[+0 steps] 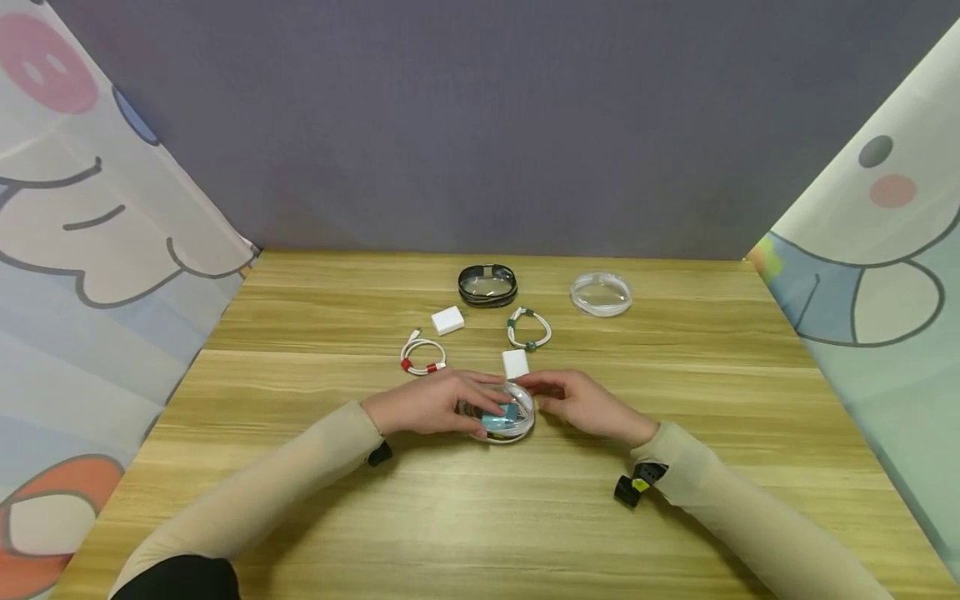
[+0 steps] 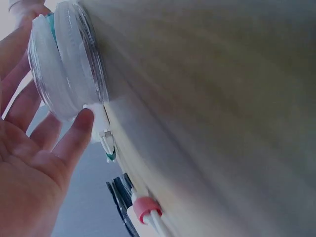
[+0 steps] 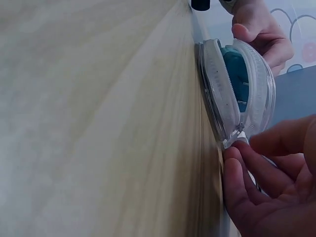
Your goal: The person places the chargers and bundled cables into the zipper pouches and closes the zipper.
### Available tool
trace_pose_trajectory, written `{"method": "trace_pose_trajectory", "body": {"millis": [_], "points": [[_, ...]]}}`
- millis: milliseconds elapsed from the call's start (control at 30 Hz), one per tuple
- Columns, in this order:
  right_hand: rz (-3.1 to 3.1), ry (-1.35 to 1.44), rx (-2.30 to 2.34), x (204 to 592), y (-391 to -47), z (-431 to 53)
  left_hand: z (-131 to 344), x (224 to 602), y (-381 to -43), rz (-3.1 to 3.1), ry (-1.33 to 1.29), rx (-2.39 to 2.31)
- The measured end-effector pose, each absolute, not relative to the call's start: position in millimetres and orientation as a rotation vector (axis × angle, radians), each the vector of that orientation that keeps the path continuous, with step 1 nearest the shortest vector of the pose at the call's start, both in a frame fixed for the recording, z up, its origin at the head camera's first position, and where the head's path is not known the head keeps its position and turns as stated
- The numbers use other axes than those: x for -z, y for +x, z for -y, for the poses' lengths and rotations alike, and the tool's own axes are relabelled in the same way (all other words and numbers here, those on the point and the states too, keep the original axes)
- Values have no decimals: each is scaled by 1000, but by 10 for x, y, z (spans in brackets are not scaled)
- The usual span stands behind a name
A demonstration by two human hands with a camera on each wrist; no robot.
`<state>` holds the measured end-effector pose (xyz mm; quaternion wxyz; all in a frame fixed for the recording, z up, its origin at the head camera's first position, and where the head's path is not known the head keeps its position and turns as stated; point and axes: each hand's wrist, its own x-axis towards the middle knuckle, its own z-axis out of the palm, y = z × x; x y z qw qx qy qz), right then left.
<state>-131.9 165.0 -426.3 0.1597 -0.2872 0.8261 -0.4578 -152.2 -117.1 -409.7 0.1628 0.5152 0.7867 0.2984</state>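
Observation:
A round clear zip pouch lies on the table with a teal plug-in charger inside. My left hand holds the pouch from the left, its fingers over the top and its thumb at the near side. In the left wrist view, those fingers curve round the pouch's rim. My right hand pinches the pouch's right edge beside the zipper pull. The right wrist view shows the white zipper parted, with the teal charger and its metal prongs visible in the gap.
Just beyond the pouch lies a white charger; another white charger sits farther left. Coiled white cables carry red ties and green ties. At the back are a black-rimmed pouch and a white-rimmed clear pouch.

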Motion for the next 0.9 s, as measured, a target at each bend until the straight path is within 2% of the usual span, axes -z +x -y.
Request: {"method": "trace_pose_trajectory", "body": {"millis": [533,900], "points": [[-2486,-688,1246,4247,-1384,-1508,1232,3996,-1540,-2342,1673,-454],[-2593,-729,1096,4265,-1411,-1457,1218,4017,-1541,-2385,2034,-276]]}}
